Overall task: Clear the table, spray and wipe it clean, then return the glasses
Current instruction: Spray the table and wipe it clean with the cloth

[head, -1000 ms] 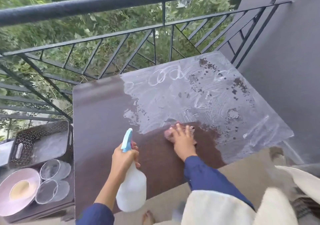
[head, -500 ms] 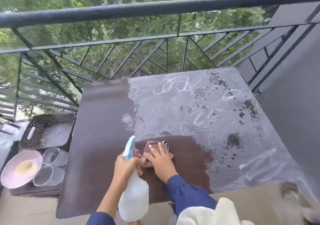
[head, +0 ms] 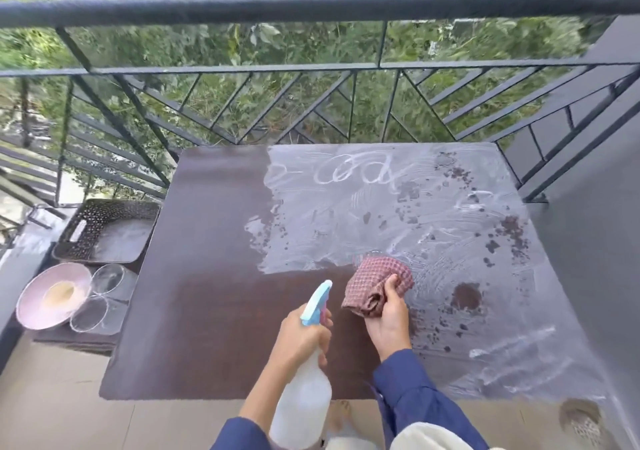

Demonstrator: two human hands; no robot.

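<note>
wiping step, half done. my right hand (head: 388,325) grips the bunched cloth (head: 377,281) at the edge of the white film (head: 346,214) on the bench (head: 214,276); my left hand (head: 301,335) grips the sprayer (head: 301,404). glasses (head: 107,278) sit off to the left. next, i judge: press the cloth across the film.

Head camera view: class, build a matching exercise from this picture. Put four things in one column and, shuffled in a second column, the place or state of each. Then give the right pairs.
Things
1. spray bottle
2. checked cloth
3. pink bowl
4. table

Places or states
A. held in the right hand
B. low down, left of the table
C. partly smeared with white film
D. held in the left hand

Pairs: 1-D, 2-A, 3-B, 4-C
</note>
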